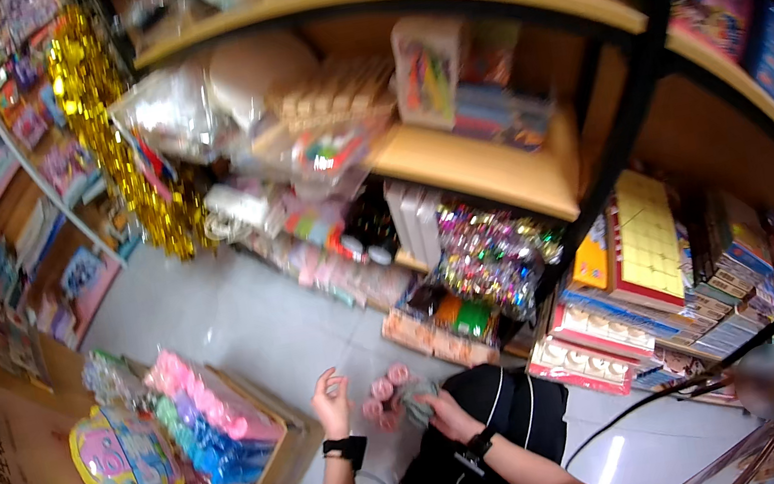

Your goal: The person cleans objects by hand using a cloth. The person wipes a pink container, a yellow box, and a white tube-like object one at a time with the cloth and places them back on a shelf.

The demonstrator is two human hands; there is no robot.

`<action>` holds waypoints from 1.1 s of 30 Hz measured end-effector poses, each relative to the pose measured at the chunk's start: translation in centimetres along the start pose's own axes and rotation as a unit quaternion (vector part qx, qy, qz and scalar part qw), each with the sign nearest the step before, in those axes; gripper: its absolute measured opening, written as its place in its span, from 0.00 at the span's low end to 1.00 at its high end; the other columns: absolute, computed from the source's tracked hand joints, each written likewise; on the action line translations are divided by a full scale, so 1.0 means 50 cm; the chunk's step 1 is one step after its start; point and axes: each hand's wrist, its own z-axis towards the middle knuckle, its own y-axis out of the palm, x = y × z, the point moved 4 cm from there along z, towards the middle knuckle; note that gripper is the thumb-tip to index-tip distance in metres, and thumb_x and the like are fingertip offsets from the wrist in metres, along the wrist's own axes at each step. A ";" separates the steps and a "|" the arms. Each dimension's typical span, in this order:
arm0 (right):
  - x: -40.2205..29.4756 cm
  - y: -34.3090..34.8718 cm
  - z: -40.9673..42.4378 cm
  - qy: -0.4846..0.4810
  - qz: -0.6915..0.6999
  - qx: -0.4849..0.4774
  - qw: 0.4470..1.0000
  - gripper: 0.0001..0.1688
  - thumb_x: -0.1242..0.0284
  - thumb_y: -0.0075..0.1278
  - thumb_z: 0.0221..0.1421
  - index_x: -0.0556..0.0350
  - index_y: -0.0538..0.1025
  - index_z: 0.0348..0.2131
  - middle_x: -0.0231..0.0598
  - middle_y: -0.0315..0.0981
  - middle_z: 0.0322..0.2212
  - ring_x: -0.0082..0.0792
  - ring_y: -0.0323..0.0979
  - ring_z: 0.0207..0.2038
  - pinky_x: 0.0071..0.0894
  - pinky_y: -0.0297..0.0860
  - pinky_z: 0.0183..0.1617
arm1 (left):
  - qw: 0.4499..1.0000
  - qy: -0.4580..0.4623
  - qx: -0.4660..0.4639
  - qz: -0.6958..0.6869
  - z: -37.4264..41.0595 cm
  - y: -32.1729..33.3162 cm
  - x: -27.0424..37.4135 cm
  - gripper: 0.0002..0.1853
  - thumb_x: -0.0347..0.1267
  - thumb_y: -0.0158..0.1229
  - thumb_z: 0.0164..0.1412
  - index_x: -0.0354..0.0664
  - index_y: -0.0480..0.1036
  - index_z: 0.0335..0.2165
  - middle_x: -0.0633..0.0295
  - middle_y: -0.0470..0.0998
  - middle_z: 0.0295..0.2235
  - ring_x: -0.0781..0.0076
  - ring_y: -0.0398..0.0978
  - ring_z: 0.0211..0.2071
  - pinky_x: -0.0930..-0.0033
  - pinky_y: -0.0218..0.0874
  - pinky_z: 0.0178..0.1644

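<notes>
My right hand [453, 418], a dark band around its wrist, grips a bundle of pink and grey-green pieces [383, 393]. The pink pieces look rolled, with round ends; blur hides what exactly they are. Just left of the bundle, my left hand [331, 401] is raised with bent, parted fingers and nothing in it. Its wrist also wears a dark band. To the left of that hand stands an open cardboard box [272, 454], holding pink, green, purple and blue wrapped goods [216, 436].
A wooden shelf unit [480, 159] with a black frame crosses ahead, loaded with packaged goods. Gold tinsel [104, 135] hangs at upper left. A puffy printed package [124, 458] lies beside the box. Multicoloured tinsel [488, 256] hangs from a lower shelf, and boxed goods [645, 239] stack at right.
</notes>
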 end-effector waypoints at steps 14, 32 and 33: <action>-0.011 0.024 -0.052 -0.015 0.024 -0.067 0.997 0.12 0.74 0.44 0.53 0.58 0.70 0.39 0.34 0.71 0.34 0.28 0.71 0.36 0.31 0.69 0.39 | 0.802 0.593 -0.057 0.053 -0.063 0.029 0.913 0.08 0.29 0.51 0.56 0.34 0.70 0.27 0.61 0.68 0.15 0.79 0.64 0.16 0.77 0.55 0.21; 0.020 -0.026 0.010 0.028 0.007 -0.140 0.990 0.14 0.75 0.42 0.55 0.65 0.68 0.41 0.40 0.71 0.35 0.30 0.71 0.38 0.28 0.67 0.44 | 0.726 0.590 0.148 0.320 0.130 0.224 1.354 0.27 0.45 0.46 0.53 0.41 0.60 0.48 0.47 0.66 0.46 0.51 0.62 0.49 0.55 0.53 0.51; 0.020 -0.021 0.007 0.032 0.006 -0.144 0.989 0.14 0.75 0.42 0.55 0.65 0.68 0.41 0.40 0.71 0.35 0.30 0.71 0.38 0.28 0.67 0.44 | 0.734 0.581 0.151 0.318 0.130 0.234 1.366 0.28 0.45 0.47 0.53 0.42 0.59 0.50 0.47 0.65 0.47 0.50 0.61 0.50 0.54 0.53 0.52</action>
